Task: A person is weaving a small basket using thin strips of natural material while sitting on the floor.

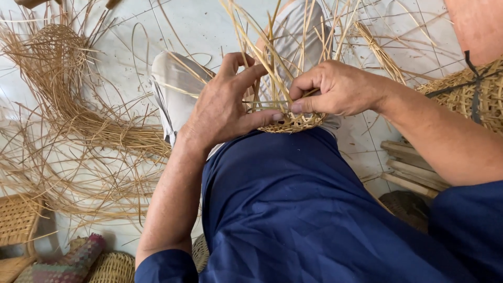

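Evidently braced against the lap so it cannot turn, the half-woven basket (291,122) sits between both hands: left hand (222,107) fingers clamped on its rim, right hand (335,88) fingers pinched on a cane strand (264,102) to keep it taut.

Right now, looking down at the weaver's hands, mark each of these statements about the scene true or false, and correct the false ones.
1. Both hands touch the small woven basket. True.
2. The left hand holds a pair of scissors. False: it holds no tool; its thumb presses against the basket's rim.
3. The right hand pinches a thin strand at the basket's rim. True.
4. The loose pile of straw lies on a green carpet. False: it lies on a pale tiled floor.
5. The person wears a red top. False: the dark blue garment covers their front.
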